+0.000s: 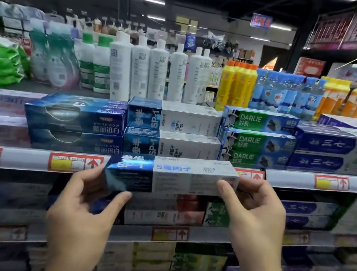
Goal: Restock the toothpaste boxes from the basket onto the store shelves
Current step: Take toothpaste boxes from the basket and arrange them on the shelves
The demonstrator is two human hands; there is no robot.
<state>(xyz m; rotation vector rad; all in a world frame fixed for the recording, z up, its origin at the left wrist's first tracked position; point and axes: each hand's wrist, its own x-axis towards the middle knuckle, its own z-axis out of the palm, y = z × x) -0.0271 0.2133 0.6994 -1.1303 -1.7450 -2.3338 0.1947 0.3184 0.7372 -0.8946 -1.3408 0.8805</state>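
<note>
I hold a blue-and-white SP-1 toothpaste box (172, 176) level in front of the top shelf's rail (25, 159). My left hand (85, 209) pinches its blue left end between thumb and fingers. My right hand (256, 216) grips its white right end. Just behind and above the box sits a stack of two matching SP-1 boxes (173, 132) on the top shelf. The basket is out of view.
Dark blue White Now boxes (74, 124) stand left of the stack, green Darlie boxes (255, 141) right of it, then blue-and-white boxes (332, 150). Bottles (155, 71) line the back of the shelf. Lower shelves (170, 231) hold more boxes.
</note>
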